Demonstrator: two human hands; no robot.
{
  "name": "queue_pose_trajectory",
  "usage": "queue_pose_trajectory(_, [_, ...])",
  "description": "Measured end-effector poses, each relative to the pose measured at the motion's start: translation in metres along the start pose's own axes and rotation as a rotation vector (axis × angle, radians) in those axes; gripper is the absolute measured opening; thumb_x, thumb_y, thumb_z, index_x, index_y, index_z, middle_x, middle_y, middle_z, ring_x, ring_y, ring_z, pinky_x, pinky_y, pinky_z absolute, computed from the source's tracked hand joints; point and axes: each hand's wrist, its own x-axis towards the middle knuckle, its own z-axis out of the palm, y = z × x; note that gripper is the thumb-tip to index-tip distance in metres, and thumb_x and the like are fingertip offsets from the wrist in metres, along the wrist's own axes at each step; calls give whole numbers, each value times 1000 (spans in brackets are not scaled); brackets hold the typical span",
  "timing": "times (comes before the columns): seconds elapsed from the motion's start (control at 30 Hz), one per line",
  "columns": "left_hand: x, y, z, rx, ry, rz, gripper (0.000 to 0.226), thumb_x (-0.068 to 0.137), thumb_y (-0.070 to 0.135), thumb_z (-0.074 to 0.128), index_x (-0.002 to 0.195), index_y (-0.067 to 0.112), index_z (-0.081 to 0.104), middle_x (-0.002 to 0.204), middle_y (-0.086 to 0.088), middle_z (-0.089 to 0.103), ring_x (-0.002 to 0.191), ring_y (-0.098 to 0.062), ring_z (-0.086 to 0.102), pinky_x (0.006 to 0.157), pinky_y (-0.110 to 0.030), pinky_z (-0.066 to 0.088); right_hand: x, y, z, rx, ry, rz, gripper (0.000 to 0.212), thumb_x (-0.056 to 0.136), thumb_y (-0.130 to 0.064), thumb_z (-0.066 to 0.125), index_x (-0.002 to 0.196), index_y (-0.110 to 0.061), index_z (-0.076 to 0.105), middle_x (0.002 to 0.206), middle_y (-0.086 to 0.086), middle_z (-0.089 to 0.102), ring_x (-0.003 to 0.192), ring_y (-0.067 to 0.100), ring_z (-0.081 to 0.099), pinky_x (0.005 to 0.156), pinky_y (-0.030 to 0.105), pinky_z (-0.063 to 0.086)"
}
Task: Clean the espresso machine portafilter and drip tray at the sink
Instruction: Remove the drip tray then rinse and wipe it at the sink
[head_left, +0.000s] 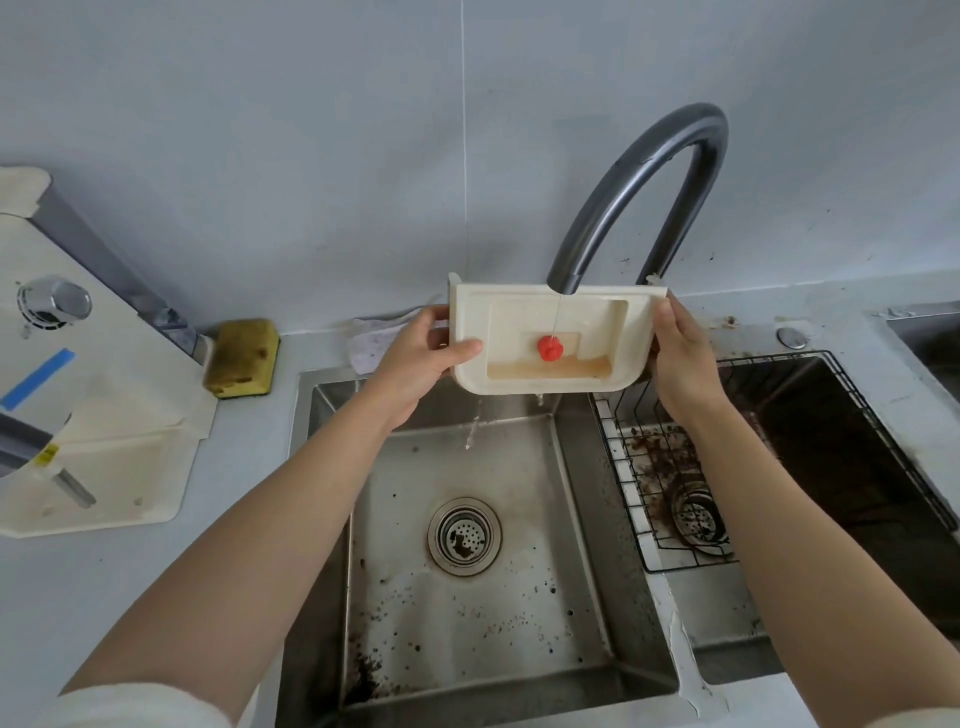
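Both hands hold the drip tray (519, 319) up right under the mouth of the faucet (649, 171), tilted so its open face turns toward the camera. The left hand (421, 353) grips the tray's left edge: the thumb lies flat across the front face, pressing near the lower corner, and the fingers curl behind the rim out of sight. The right hand (680, 353) clasps the opposite edge, below and right of the faucet's mouth, fingers close together and wrapped around the side (its thumb cannot be made out from here). Neither hand is spread; each is closed onto the tray's rim.

A thin stream of water (559, 317) drops from the faucet onto the tray and meets the red float (549, 348) standing in its middle. Brownish water (550, 370) pools along the tray's lower edge, and drips fall from the underside into the sink (519, 467) beneath the faucet. The drain (464, 535) sits well below the faucet, ringed with dark coffee specks.

Right of the faucet's base a wire rack (727, 467) lies in the second basin over more grounds. Far left of the faucet a yellow sponge (241, 357) rests on the counter, touching the espresso machine (78, 389).
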Motion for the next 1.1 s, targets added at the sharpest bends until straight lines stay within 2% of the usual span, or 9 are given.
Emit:
queue_pose_trajectory(0.07, [-3,5,-8,44,27,28,42,80,7,66,116,16,46,115,-1,59,103,-19,60,82,-33,52,3,2,8,11,-9,6,31,99,-36,32,117,-33,56,100,-14,61,96,7,57,78,24,54])
queue_pose_trajectory(0.13, [-8,13,-15,91,39,57,41,79,9,68,113,20,47,118,-3,59,104,-20,61,78,-31,53,7,7,16,60,-20,45,41,100,-35,31,135,-18,45,116,-1,59,105,14,57,87,30,52])
queue_pose_trajectory(0.2, [-13,21,-21,138,50,93,41,78,11,69,112,23,49,110,1,64,98,-17,63,74,-28,54,10,10,23,123,-41,91,45,100,-31,30,140,-11,38,128,11,54,113,22,56,94,33,51])
queue_pose_trajectory(0.27, [-17,29,-26,170,61,139,40,77,11,71,109,25,51,97,7,67,88,-10,66,67,-21,55,11,12,30,180,-66,135,44,101,-29,29,140,-10,36,126,12,56,113,22,57,94,31,50])
queue_pose_trajectory(0.43, [-27,50,-30,256,97,240,36,73,14,75,92,37,55,82,16,65,65,7,64,53,-10,50,11,17,47,297,-90,226,30,102,-27,27,114,-20,53,101,-3,64,88,6,65,74,21,54])
queue_pose_trajectory(0.6, [-35,61,-27,318,131,291,33,70,18,77,84,38,55,73,17,66,60,7,63,52,-8,46,10,18,59,417,-109,320,30,102,-25,27,101,-24,57,100,-2,66,90,10,64,80,27,53])
queue_pose_trajectory(0.77, [-42,67,-24,381,112,321,34,69,21,79,83,38,53,80,17,66,66,6,64,53,-11,50,9,21,67,481,-143,364,31,102,-26,26,116,-17,53,108,3,64,101,17,61,95,36,47])
queue_pose_trajectory(0.9, [-46,68,-21,424,86,325,36,70,22,78,85,40,51,91,11,64,84,-7,65,68,-30,55,10,21,70,508,-140,377,36,102,-27,26,128,-13,46,107,2,64,99,16,61,94,34,48])
queue_pose_trajectory(1.1, [-51,65,-18,445,86,324,41,71,21,77,101,27,50,100,3,65,94,-18,64,77,-34,55,11,21,66,523,-107,367,38,102,-27,26,131,-12,45,104,1,66,98,16,62,91,33,50])
